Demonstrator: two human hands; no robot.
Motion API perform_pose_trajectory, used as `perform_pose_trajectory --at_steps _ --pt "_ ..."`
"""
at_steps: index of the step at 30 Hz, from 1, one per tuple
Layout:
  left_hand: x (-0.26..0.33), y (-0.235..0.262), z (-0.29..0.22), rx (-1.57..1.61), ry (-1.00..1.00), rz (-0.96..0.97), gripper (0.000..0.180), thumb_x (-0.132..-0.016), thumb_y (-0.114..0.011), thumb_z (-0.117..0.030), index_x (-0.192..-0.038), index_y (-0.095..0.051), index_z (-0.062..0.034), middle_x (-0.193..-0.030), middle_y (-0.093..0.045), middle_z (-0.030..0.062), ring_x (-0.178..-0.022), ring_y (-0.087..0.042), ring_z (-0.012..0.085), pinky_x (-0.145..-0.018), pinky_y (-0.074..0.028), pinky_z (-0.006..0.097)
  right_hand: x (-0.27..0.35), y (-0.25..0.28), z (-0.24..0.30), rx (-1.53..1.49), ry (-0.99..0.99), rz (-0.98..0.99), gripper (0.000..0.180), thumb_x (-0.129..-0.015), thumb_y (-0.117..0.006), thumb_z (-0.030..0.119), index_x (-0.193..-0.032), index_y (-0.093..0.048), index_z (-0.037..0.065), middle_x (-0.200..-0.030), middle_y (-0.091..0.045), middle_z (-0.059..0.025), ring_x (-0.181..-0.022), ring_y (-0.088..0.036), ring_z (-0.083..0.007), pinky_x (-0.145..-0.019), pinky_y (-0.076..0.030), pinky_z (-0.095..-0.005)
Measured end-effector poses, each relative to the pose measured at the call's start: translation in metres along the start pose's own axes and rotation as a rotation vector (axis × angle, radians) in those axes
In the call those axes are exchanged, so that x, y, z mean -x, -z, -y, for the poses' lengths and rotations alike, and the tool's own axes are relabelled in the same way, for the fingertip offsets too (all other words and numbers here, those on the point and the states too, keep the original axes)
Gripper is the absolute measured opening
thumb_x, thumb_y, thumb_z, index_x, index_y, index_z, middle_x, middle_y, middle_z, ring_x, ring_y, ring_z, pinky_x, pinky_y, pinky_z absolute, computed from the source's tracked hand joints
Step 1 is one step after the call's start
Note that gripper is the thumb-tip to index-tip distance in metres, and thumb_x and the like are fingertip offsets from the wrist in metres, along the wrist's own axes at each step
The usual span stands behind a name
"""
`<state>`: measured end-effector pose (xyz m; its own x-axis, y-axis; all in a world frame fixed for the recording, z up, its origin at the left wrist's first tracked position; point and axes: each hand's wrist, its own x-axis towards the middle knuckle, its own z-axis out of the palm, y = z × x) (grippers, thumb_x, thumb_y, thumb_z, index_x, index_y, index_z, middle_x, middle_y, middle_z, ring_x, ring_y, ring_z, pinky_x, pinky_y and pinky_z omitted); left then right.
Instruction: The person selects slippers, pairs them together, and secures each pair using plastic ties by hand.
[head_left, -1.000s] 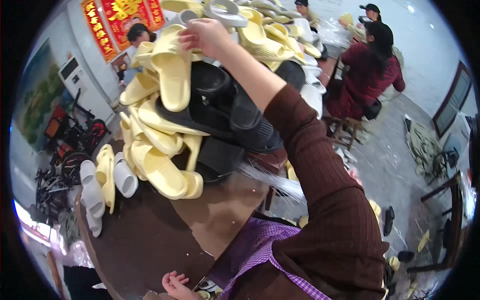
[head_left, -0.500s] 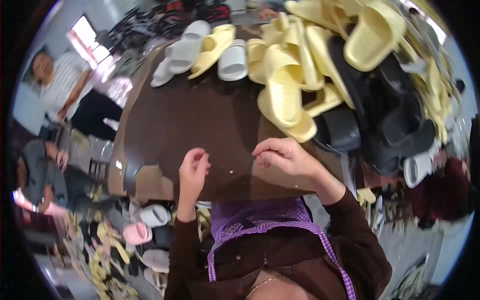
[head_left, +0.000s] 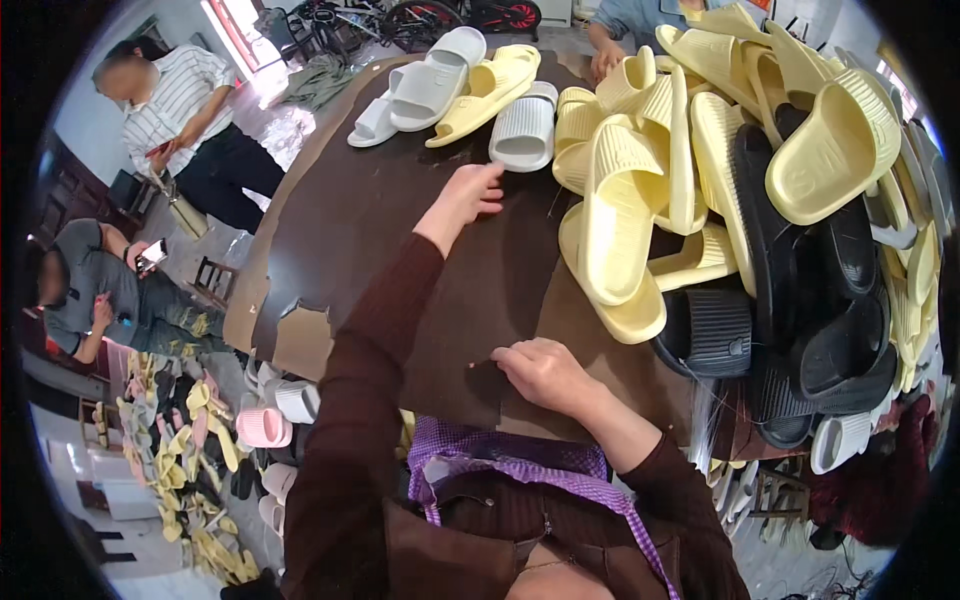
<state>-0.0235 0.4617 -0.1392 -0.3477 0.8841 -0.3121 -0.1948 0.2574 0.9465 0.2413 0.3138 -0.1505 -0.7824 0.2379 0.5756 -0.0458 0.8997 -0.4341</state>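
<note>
My left hand (head_left: 466,203) stretches forward over the brown tabletop (head_left: 350,250), its fingers apart and holding nothing. Its fingertips come close to the toe of a pale grey slide slipper (head_left: 523,132); whether they touch it I cannot tell. Left of that slipper lie a yellow slide slipper (head_left: 490,95) and several other pale grey ones (head_left: 425,95). Low over the near part of the table, my right hand (head_left: 545,375) is closed with fingers curled. A tiny speck (head_left: 472,365) shows just beyond its fingertips. What the fingers hold, if anything, is hidden.
Yellow slippers (head_left: 625,235) are heaped on the table's right side, with black slippers (head_left: 705,330) beside and under them. Two people (head_left: 185,120) are at the left, and another person's hand (head_left: 606,60) rests at the far edge. Many slippers (head_left: 205,420) cover the floor lower left.
My left hand has moved forward and right toward the pale grey slipper. My right hand has dropped nearer to me, its fingers curled. The view has shifted.
</note>
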Motion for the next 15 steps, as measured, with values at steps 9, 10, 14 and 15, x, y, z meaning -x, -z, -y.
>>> perform_pose_trajectory --at_steps 9,10,14,15 --pt "-0.066 -0.038 0.018 0.782 -0.037 -0.096 0.046 -0.082 -0.05 -0.001 -0.126 -0.04 0.0026 -0.126 -0.044 0.0223 -0.112 -0.048 0.0402 -0.085 -0.046 0.058 0.002 0.012 -0.008 0.092 -0.055 -0.041 0.016 -0.072 -0.062 0.004 -0.087 -0.057 0.003 -0.066 -0.057 -0.0075 -0.06 -0.059 -0.024 -0.054 -0.047 -0.0346" --pt "-0.064 -0.033 0.019 0.779 -0.034 -0.1 0.046 -0.082 -0.05 -0.001 -0.126 -0.04 0.0026 -0.126 -0.044 0.0223 -0.112 -0.048 0.0402 -0.085 -0.046 0.058 0.002 0.011 -0.008 0.085 -0.05 -0.039 0.016 -0.071 -0.063 0.004 -0.087 -0.058 0.003 -0.067 -0.057 -0.0074 -0.06 -0.059 -0.024 -0.054 -0.047 -0.0346" --pt "-0.022 -0.018 0.014 0.81 0.027 -0.229 0.047 -0.079 -0.046 0.005 -0.126 -0.039 0.0038 -0.126 -0.043 0.0226 -0.113 -0.047 0.0411 -0.087 -0.045 0.059 0.005 0.01 -0.009 0.065 -0.043 -0.035 0.015 -0.072 -0.06 0.005 -0.086 -0.055 0.003 -0.067 -0.055 -0.0082 -0.062 -0.059 -0.0244 -0.055 -0.047 -0.0352" --pt "-0.009 -0.006 0.016 0.807 0.017 -0.234 0.047 -0.079 -0.045 0.006 -0.126 -0.039 0.0047 -0.126 -0.043 0.0226 -0.113 -0.047 0.0411 -0.088 -0.045 0.059 0.004 0.009 -0.009 0.064 -0.043 -0.03 0.015 -0.072 -0.06 0.005 -0.086 -0.055 0.003 -0.067 -0.055 -0.0082 -0.062 -0.059 -0.0244 -0.055 -0.047 -0.0352"
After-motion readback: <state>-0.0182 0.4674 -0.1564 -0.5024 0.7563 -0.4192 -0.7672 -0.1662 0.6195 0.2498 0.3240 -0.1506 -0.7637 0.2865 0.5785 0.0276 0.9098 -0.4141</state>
